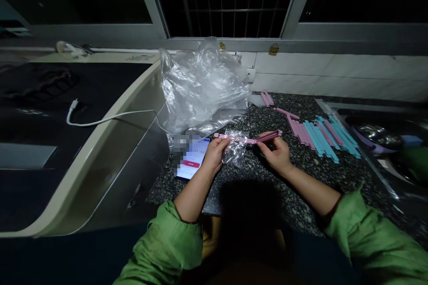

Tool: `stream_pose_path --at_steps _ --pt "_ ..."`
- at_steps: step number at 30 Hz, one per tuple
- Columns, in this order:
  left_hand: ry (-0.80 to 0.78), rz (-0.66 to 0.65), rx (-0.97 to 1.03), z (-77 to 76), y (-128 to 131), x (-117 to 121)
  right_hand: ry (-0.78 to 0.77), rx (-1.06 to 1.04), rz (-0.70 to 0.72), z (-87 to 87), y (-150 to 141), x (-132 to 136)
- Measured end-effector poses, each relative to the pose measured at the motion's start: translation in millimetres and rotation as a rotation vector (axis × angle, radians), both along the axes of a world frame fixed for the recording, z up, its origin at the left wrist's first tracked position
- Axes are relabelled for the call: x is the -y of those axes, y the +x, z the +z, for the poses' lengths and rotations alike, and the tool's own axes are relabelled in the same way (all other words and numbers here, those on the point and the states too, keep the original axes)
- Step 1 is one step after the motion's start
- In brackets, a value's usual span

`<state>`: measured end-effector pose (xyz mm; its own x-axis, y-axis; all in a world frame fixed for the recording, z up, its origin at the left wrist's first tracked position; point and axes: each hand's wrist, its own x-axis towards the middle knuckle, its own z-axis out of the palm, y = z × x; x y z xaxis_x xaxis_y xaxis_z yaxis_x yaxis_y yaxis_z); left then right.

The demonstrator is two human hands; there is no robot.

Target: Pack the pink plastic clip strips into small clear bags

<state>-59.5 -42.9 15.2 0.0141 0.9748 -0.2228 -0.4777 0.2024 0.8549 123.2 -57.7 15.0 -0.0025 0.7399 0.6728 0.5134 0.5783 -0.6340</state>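
A pink bag sealing clip [240, 140] stretches between my hands, bent at its hinge so its two arms stand apart. My left hand [214, 153] is closed on the left end of one arm, thumb on top. The fingers of my right hand [278, 155] pinch the other arm near the hinge. Under the left arm of the clip hangs a small clear plastic bag [235, 156]; whether the clip grips it I cannot tell. To the right lie several more clips in pink [301, 134] and light blue [319, 142], spread side by side on the speckled counter.
A large crumpled clear bag [207, 84] stands behind my hands. Left of them lie a lit phone [192, 160] and a white cable [110, 119] over a washing machine [100, 142]. At right is a sink [371, 160] holding metal bowls. A tiled wall [334, 71] closes the back.
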Motion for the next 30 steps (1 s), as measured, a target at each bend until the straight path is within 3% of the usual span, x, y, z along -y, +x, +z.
stream_pose_path --at_steps 11,30 --pt "0.047 -0.009 -0.046 -2.4 1.9 1.6 0.066 0.051 0.01 6.1 -2.5 1.5" --pt "0.13 0.021 -0.152 -5.1 2.1 2.4 0.125 0.101 0.049 2.0 -2.6 -0.2"
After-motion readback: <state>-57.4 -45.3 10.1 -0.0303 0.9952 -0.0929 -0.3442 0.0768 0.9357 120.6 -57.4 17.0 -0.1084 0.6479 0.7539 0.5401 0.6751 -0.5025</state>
